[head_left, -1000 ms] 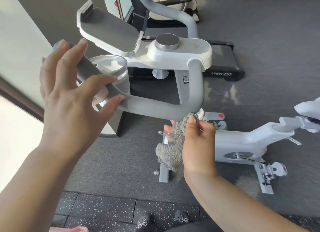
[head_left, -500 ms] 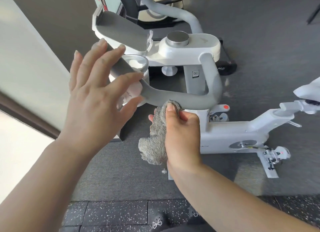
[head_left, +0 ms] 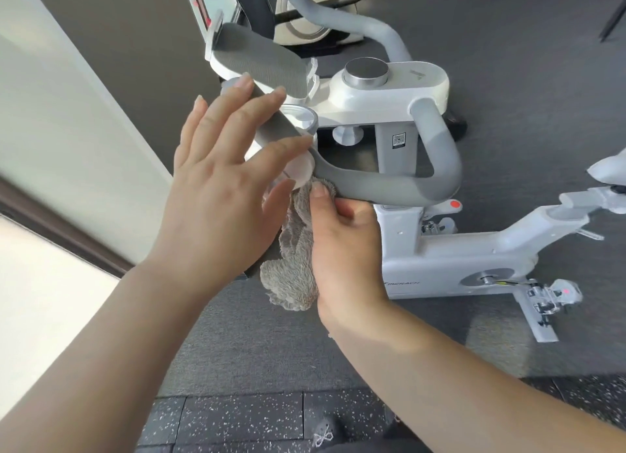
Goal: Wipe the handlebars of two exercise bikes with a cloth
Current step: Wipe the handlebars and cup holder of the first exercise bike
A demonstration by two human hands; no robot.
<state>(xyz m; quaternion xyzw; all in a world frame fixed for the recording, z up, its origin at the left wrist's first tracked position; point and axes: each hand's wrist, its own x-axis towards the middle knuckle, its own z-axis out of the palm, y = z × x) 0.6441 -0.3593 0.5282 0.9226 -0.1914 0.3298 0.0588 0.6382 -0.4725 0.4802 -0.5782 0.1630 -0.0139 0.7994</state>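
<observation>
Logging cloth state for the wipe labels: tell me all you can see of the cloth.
The cloth is grey, shaggy and soft-looking, bunched into a loose vertical wad. The right hand grips it, thumb pressing its top end up against the underside of the grey handlebar, near the bend. Its lower end hangs free below the hand, ragged at the edge. The left hand is close beside it; contact is unclear.
</observation>
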